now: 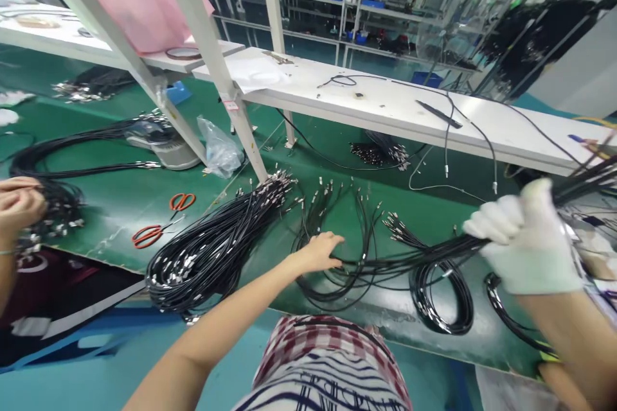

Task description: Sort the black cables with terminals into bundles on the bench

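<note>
My bare left hand reaches over loose black cables on the green table. Its thumb and forefinger are apart, near the left end of a cable bundle; whether it touches them I cannot make out. My right hand, in a white glove and blurred, is closed round a bundle of black cables. The bundle runs from near my left hand to the upper right. A coiled cable lies below it. Left of my left hand rests a big folded cable bundle with silvery connectors.
Red-handled scissors lie to the left. Another person's hand is at the far left, by more cables. A clear plastic bag sits near a post. A white shelf runs above the table's back.
</note>
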A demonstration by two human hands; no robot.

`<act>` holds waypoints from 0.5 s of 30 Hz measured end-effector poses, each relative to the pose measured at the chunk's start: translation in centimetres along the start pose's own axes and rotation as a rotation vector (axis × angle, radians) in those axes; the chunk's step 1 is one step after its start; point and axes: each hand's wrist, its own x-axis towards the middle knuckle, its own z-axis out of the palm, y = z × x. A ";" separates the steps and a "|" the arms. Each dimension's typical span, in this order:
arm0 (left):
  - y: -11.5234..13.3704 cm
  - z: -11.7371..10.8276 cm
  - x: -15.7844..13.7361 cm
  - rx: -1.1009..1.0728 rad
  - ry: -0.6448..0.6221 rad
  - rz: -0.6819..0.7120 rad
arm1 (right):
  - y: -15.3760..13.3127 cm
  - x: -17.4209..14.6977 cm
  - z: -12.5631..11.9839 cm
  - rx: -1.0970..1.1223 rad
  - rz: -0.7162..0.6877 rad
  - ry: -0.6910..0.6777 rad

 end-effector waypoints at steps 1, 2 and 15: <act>0.6 1.1 -0.3 -0.015 0.026 0.048 | 1.0 -0.7 0.1 0.140 0.036 0.168; 1.6 2.1 -0.5 -0.056 0.082 0.119 | 1.9 -1.4 0.3 0.299 0.071 0.345; 14.2 8.7 1.1 -0.889 -0.135 0.122 | 1.5 -4.7 3.5 0.687 -0.089 0.639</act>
